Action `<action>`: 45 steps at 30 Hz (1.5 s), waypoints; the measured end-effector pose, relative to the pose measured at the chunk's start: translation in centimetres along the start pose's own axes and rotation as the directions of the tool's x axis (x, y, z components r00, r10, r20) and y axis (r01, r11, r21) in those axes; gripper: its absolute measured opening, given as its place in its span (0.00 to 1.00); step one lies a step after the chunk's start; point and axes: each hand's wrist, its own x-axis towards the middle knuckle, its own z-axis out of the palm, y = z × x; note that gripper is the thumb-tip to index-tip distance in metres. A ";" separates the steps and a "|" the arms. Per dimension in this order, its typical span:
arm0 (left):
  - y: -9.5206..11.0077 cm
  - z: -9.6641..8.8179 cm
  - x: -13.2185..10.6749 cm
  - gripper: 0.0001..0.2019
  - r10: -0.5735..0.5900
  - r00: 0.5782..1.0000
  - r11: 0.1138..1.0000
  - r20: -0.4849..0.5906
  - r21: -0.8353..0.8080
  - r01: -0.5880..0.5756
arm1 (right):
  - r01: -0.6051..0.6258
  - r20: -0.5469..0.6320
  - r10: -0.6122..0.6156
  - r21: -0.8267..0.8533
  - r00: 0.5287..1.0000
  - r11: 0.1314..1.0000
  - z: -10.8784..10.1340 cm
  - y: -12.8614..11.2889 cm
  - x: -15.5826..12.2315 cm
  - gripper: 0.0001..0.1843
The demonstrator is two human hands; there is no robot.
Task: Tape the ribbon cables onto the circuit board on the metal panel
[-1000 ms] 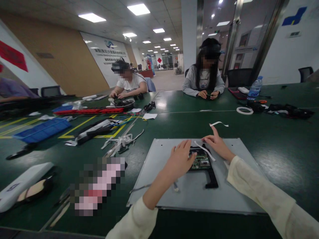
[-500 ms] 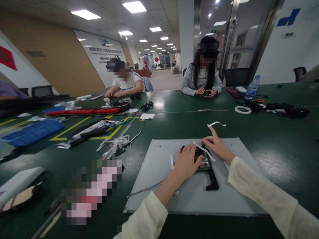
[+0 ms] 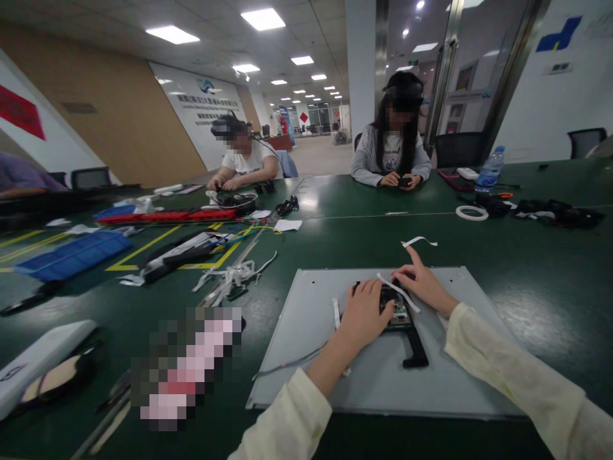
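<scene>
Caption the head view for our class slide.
Left hand over a circuit board on a grey panel, right hand close by.

Beneath both hands, the grey panel (image 3: 431,393) looks like smooth painted metal with a matt face. Between the left hand (image 3: 366,316) and the right hand (image 3: 422,281), the black frame (image 3: 414,348) appears to be dull, smooth plastic, and the metal connector (image 3: 399,315) by the left thumb has a bright sheen. The white strip (image 3: 401,291) just beside the right hand is thin and paper-like. Behind each hand, the cream sleeves (image 3: 510,361) are soft, creased cloth. Around the panel, the green tabletop (image 3: 345,239) is smooth and glossy, throwing back pale reflections. Well left of the left hand, the blue tray (image 3: 76,254) looks like plastic.
</scene>
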 end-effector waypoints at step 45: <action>0.2 -0.1 0.0 0.22 -0.015 1.000 1.000 0.018 0.004 0.015 | 0.083 -0.017 -0.084 -0.082 0.996 0.993 0.2 0.1 -0.4 0.49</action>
